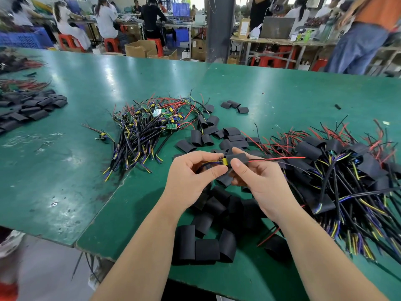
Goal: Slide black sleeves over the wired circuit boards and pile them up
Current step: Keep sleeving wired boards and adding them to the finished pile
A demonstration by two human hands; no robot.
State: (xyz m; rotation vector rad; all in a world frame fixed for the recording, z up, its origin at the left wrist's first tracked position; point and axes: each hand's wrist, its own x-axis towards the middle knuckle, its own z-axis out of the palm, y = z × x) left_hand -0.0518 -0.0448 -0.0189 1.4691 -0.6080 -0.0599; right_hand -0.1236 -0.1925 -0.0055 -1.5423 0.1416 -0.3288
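Note:
Over the green table (91, 161), my left hand (191, 179) pinches the wire end of a wired circuit board (224, 161), whose yellow part shows between my hands. My right hand (258, 183) pinches a black sleeve (237, 157) that covers most of that board; red and black wires trail out to the right. Bare wired boards lie in a heap (149, 127) at the centre. Sleeved boards are piled (338, 170) at the right. Loose black sleeves (208, 242) lie scattered under and behind my hands.
Another heap of black sleeves (32, 109) and red wires (23, 85) sits at the far left. The table's near edge runs diagonally at lower left, with floor beyond. People work at benches in the background, and one stands at the far right.

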